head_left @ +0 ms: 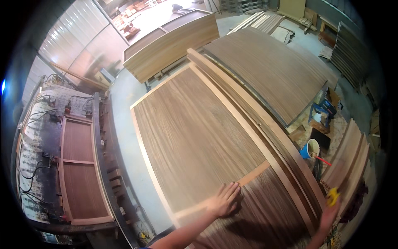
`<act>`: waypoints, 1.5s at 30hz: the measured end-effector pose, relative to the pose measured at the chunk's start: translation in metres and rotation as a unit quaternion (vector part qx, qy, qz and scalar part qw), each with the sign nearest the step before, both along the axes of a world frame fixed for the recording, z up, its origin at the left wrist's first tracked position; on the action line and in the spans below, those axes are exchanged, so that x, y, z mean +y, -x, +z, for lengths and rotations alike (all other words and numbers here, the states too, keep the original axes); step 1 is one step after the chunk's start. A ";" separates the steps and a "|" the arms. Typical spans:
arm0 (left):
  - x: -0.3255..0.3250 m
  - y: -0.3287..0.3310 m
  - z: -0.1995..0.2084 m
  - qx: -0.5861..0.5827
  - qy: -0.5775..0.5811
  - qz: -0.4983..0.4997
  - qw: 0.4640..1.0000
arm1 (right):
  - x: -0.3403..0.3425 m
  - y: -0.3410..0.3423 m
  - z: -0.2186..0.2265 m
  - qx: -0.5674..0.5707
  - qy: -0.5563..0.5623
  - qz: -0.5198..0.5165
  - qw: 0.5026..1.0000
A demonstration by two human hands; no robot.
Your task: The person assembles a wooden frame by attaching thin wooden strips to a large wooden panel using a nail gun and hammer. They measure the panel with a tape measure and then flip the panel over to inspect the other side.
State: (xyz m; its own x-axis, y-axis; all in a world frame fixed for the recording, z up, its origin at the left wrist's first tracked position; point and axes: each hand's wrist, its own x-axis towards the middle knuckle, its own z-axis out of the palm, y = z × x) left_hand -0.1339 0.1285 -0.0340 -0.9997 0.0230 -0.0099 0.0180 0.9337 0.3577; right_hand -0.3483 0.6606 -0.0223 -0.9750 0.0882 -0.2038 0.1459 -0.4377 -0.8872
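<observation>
A long wooden door panel (195,120) lies in front of me, with dark grained faces set in pale edge strips. My left hand (224,202) rests palm down on it, fingers stretched out beside the pale cross rail (253,173). That hand holds nothing. At the lower right, past the panel's edge, my right hand (328,213) is closed on a small yellow tool (332,196). The tool is blurred, and its exact kind cannot be made out.
Long boards (248,112) run along the panel's right side. Beyond them lie a large brown sheet (265,66), a blue cup (309,149) with a red-handled stick, and stacked wood strips (350,153). A clamping machine (37,162) holding a framed panel (81,166) stands left.
</observation>
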 end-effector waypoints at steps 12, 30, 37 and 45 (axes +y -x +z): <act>-0.028 -0.154 0.065 -0.331 -0.511 -0.073 0.790 | -0.361 -0.389 0.102 -0.199 -0.047 0.188 0.961; -0.477 0.015 0.050 0.015 -0.588 0.337 0.735 | -0.308 -0.518 0.084 -0.163 -0.558 0.408 0.704; -0.264 0.011 -0.010 -0.106 -0.603 0.170 0.772 | -0.469 -0.372 -0.014 -0.146 -0.562 0.307 0.754; -0.278 0.048 -0.054 -0.145 -0.435 0.228 0.859 | -0.548 -0.289 -0.044 -0.160 -0.497 0.252 0.815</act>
